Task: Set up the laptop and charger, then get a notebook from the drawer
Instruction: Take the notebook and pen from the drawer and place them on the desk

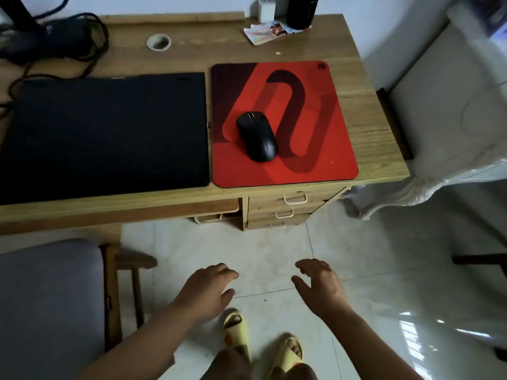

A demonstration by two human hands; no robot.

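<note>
**Setup barely begun: laptop shut, drawers shut, both hands empty**

Progress, judged from how things lie: the laptop [104,133] lies flat w/ lid closed on the left half of the desk [365,105], its front edge near the desk's front edge; not opened yet, so setup looks undone. The charger [41,39], a dark brick w/ coiled black cables, sits at the back-left corner; cable trails down toward the laptop's left side, but whether it's plugged in I can't tell, that end is out of frame. The drawers [288,209] under the desk's front-right corner, three stacked w/ pale handles, all look closed; no notebook in sight, prob. inside one. So approx. everything is left: open laptop, sort charger, pull a drawer, take notebook out.

Other bits: a mouse [258,137] on a red mouse pad [323,149] just right of the laptop, pad reaching the front edge; cards [267,32] and a white plug [266,8] at the back edge; a chair [46,303] w/ grey seat at the left below the desk front.

Hands: left hand [208,289] and right hand [321,283] both held out low over the floor tiles, well short of the desk's front edge; palms down, fingers loosely spread and a little bent; neither holds or touches anything; right hand sits roughly below the drawers, left hand nearer the chair.
</note>
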